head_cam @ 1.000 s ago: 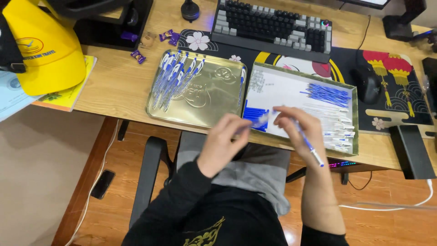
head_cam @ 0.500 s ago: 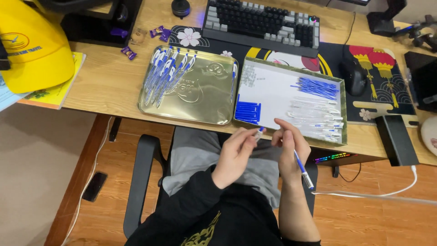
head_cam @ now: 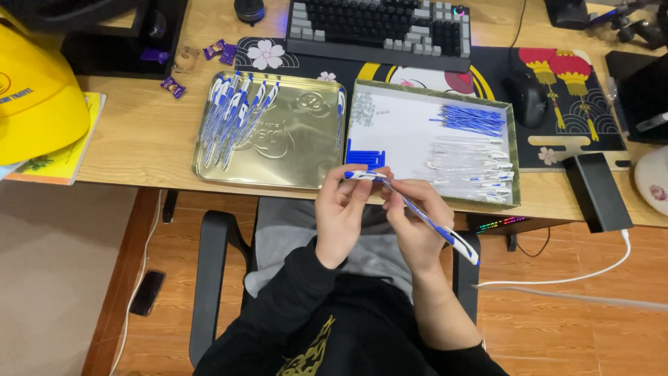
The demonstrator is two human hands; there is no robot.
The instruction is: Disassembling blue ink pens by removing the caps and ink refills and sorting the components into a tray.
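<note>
My left hand [head_cam: 343, 212] and my right hand [head_cam: 415, 226] hold one blue and white pen [head_cam: 417, 212] between them, just below the desk's front edge. The left fingers pinch the pen's upper end, and the right hand grips its barrel, which slants down to the right. A gold metal tray [head_cam: 299, 150] on the desk holds several finished blue and white pens [head_cam: 233, 115] at its left side. Beside it a white-lined box [head_cam: 396, 132] holds blue refills [head_cam: 473, 118], clear pen barrels [head_cam: 473, 170], small blue caps [head_cam: 365, 154] and tiny springs [head_cam: 363, 108].
A keyboard [head_cam: 379, 31], a black mouse [head_cam: 527, 99] and a patterned desk mat [head_cam: 577, 90] lie behind the trays. A yellow cap [head_cam: 35, 97] rests on a book at the left. Wrapped sweets [head_cam: 174, 85] lie nearby. A black box [head_cam: 595, 191] sits at the desk's right edge.
Both hands have drawn back from the white-lined box toward my body. The pen now spans both hands, with my left fingers on its upper end.
</note>
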